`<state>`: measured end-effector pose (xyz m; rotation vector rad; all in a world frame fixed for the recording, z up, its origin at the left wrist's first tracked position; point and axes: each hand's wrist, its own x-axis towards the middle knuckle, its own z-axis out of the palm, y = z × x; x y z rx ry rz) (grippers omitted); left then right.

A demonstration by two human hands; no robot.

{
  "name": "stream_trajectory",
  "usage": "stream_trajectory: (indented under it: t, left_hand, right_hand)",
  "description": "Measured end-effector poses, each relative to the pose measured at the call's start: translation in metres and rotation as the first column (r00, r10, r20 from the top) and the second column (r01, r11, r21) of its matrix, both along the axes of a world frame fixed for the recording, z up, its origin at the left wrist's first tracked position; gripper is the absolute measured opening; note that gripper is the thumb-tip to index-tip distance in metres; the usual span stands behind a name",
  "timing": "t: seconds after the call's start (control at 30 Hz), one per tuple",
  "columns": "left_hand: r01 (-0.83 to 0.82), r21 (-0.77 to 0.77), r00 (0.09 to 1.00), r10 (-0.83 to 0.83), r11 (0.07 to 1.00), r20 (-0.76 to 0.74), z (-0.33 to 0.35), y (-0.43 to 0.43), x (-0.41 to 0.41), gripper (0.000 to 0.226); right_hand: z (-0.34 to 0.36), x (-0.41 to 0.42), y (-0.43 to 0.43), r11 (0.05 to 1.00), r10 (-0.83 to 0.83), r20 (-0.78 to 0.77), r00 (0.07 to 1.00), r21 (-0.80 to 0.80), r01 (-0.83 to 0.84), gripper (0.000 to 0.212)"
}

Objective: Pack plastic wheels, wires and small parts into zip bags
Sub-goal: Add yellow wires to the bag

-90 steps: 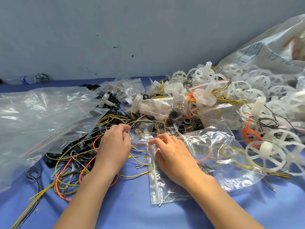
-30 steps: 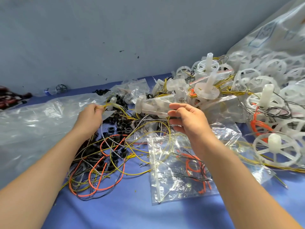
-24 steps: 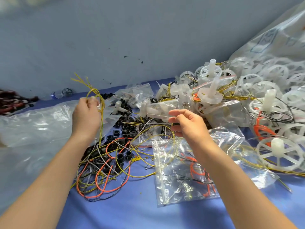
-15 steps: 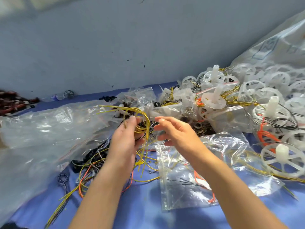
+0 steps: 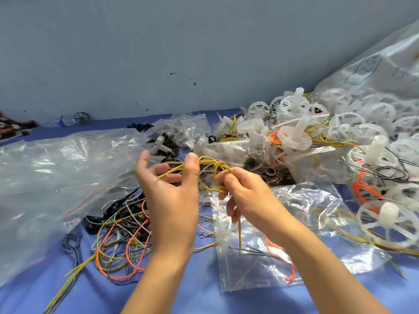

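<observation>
Right hand (image 5: 247, 196) joined left hand (image 5: 170, 200); both hands' fingers (image 5: 229, 179) grasp yellow wire (image 5: 217, 168) loop.

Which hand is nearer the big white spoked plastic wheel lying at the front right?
Right. The right hand, pinching the looped yellow wire, is left of the white spoked plastic wheel; the left hand, also holding that wire, is farther left.

left hand (image 5: 170, 200) + right hand (image 5: 247, 193) — 2 hands | yellow wire bundle (image 5: 218, 165) 1 | white wheels (image 5: 294, 138) — too many to count
</observation>
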<state>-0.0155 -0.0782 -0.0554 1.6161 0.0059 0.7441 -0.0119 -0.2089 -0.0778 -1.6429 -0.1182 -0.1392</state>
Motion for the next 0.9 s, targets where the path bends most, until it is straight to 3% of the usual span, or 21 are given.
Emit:
stream_trajectory:
  t: [0.03, 0.1, 0.13, 0.2, 0.27, 0.3, 0.4, 0.47, 0.6, 0.73, 0.9]
  left_hand:
    - [-0.016, -0.059, 1.0, 0.017, 0.998, 0.003, 0.004, 0.006, -0.001, 0.074]
    - [-0.158, 0.046, 0.979, 0.151, 0.986, 0.138, 0.009, 0.022, -0.001, 0.065]
    - [-0.234, 0.19, 0.953, 0.186, 0.954, 0.237, 0.01, 0.027, -0.001, 0.057]
    - [-0.293, 0.566, 0.941, 0.128, 0.77, 0.313, 0.009, 0.03, -0.002, 0.039]
    - [-0.119, 0.795, 0.993, 0.053, 0.595, 0.109, 0.0, 0.026, 0.0, 0.037]
    - [0.018, 0.826, 0.999, 0.025, 0.563, -0.038, -0.006, 0.023, 0.001, 0.039]
    - [0.338, 0.705, 0.938, -0.156, 0.623, -0.311, -0.022, 0.024, 0.003, 0.03]
    - [0.424, 0.589, 0.901, -0.254, 0.688, -0.352, -0.027, 0.027, 0.005, 0.019]
    - [0.314, 0.647, 0.949, -0.217, 0.695, -0.228, -0.027, 0.033, 0.011, 0.021]
    - [0.224, 0.706, 0.975, -0.145, 0.672, -0.172, -0.025, 0.043, 0.015, 0.024]
    - [0.093, 0.721, 0.995, -0.034, 0.686, -0.097, -0.021, 0.05, 0.016, 0.023]
  right_hand:
    - [-0.001, 0.001, -0.001, 0.999, -0.034, -0.011, 0.999, 0.002, 0.034, 0.023]
    - [-0.004, 0.002, -0.005, 0.988, -0.117, 0.014, 0.993, -0.104, 0.118, 0.023]
    - [-0.004, 0.002, -0.008, 0.965, -0.149, 0.06, 0.987, -0.208, 0.158, 0.023]
    - [-0.004, 0.0, -0.011, 0.881, -0.16, 0.167, 0.973, -0.42, 0.217, 0.021]
    - [-0.005, -0.002, -0.011, 0.784, -0.144, 0.246, 0.959, -0.563, 0.262, 0.021]
    - [-0.005, -0.003, -0.01, 0.767, -0.139, 0.274, 0.952, -0.578, 0.279, 0.022]
    - [-0.005, -0.002, -0.011, 0.775, -0.131, 0.33, 0.935, -0.554, 0.304, 0.024]
    - [-0.005, -0.001, -0.015, 0.769, -0.118, 0.359, 0.926, -0.557, 0.314, 0.027]
    - [-0.008, 0.001, -0.024, 0.795, -0.073, 0.284, 0.956, -0.563, 0.228, 0.032]
    - [-0.007, -0.001, -0.027, 0.838, -0.035, 0.26, 0.965, -0.518, 0.17, 0.053]
    - [-0.001, -0.002, -0.037, 0.786, -0.003, 0.198, 0.98, -0.605, 0.125, 0.056]
